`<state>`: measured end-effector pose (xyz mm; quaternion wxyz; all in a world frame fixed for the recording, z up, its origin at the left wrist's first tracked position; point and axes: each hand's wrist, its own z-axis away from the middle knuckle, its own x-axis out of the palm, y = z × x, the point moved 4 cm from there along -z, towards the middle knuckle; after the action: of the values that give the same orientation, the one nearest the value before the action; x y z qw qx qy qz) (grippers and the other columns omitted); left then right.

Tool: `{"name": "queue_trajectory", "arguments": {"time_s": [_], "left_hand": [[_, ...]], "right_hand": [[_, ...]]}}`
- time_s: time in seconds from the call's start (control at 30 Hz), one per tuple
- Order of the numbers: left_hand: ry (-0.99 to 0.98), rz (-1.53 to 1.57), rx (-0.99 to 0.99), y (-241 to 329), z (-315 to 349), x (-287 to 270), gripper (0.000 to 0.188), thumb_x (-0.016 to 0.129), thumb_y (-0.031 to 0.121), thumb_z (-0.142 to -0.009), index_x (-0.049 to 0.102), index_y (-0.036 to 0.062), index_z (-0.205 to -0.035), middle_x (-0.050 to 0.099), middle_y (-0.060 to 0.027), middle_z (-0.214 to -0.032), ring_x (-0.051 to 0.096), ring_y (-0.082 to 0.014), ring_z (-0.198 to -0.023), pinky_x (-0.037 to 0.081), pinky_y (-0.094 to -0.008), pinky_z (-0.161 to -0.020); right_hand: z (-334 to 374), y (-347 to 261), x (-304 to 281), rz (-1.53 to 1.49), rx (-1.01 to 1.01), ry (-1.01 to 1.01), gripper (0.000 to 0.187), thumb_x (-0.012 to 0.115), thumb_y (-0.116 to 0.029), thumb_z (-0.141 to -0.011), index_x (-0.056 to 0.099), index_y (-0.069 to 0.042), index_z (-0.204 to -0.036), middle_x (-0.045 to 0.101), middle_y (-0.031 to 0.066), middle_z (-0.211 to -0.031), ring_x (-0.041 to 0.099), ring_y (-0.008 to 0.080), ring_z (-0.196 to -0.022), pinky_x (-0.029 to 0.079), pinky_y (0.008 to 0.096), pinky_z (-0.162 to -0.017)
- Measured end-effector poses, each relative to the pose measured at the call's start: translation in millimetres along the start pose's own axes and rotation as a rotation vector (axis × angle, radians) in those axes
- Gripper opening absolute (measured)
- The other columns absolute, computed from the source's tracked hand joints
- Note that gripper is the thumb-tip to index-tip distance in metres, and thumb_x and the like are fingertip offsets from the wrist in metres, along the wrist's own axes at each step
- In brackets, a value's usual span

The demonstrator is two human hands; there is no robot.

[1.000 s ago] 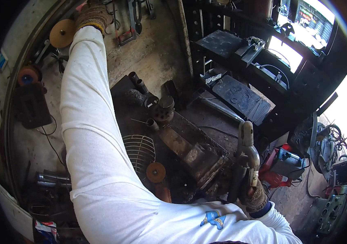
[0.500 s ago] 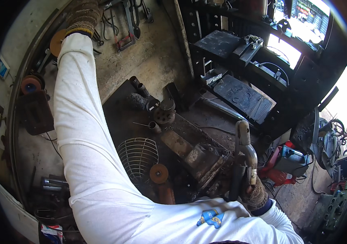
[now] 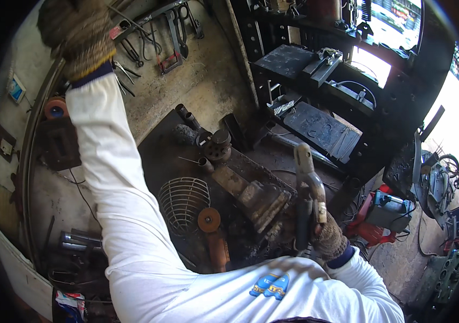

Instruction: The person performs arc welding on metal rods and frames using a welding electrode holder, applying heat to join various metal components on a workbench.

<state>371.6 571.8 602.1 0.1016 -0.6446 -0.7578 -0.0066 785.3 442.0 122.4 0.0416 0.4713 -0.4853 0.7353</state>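
The metal clamp tool [image 3: 312,187] stands upright at your right, its lower end hidden where your right hand [image 3: 330,240] grasps it. Your left hand [image 3: 85,40], near the hanging tools [image 3: 174,35], is blurred and cut off above; I can't tell its fingers' state. Your shirt's blue emblem [image 3: 270,286] bears small, warped lettering.
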Motion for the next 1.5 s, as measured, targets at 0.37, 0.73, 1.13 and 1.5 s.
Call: {"name": "queue_trajectory", "arguments": {"time_s": [0.37,0.73,1.13,1.5], "left_hand": [[0.027,1.684,-0.954,130.6,238.9,-265.5,0.044,0.068,0.000,-0.091,0.057,0.0146,-0.132,0.070,-0.0100,-0.112,0.070,-0.0250,-0.099,0.059,-0.0471,-0.093],[0.144,1.285,-1.435,195.9,351.5,-480.4,0.034,0.062,-0.001,-0.095,0.059,0.0088,-0.128,0.067,-0.0162,-0.116,0.067,-0.0290,-0.108,0.058,-0.0480,-0.098],[0.042,1.532,-1.586,228.8,352.4,-543.9,0.041,0.068,0.013,-0.096,0.053,0.0135,-0.134,0.060,-0.0109,-0.120,0.061,-0.0273,-0.115,0.052,-0.0565,-0.105],[-0.064,1.681,-1.537,166.4,343.9,-589.0,0.031,0.069,0.026,-0.096,0.059,0.0155,-0.123,0.062,-0.0079,-0.105,0.065,-0.0286,-0.098,0.058,-0.0589,-0.092]], "right_hand": [[53.1,-27.0,24.4,-0.270,-0.106,-0.324,0.104,0.091,-0.043,-0.068,0.039,-0.005,-0.149,0.053,0.0160,-0.141,0.060,0.0294,-0.117,0.053,0.0446,-0.098],[150.9,25.5,-13.1,-0.164,0.000,-0.261,0.118,0.083,-0.053,-0.069,0.023,-0.004,-0.158,0.042,0.0265,-0.151,0.057,0.0378,-0.121,0.051,0.0526,-0.101],[188.3,70.7,10.6,-0.222,0.011,-0.324,0.111,0.084,-0.050,-0.070,0.031,-0.002,-0.154,0.056,0.0200,-0.133,0.058,0.0329,-0.114,0.048,0.0463,-0.098],[200.5,150.8,12.0,-0.087,0.000,-0.154,0.097,0.091,-0.041,-0.071,0.044,0.006,-0.142,0.064,0.0189,-0.125,0.068,0.0333,-0.107,0.059,0.0453,-0.091]]}}
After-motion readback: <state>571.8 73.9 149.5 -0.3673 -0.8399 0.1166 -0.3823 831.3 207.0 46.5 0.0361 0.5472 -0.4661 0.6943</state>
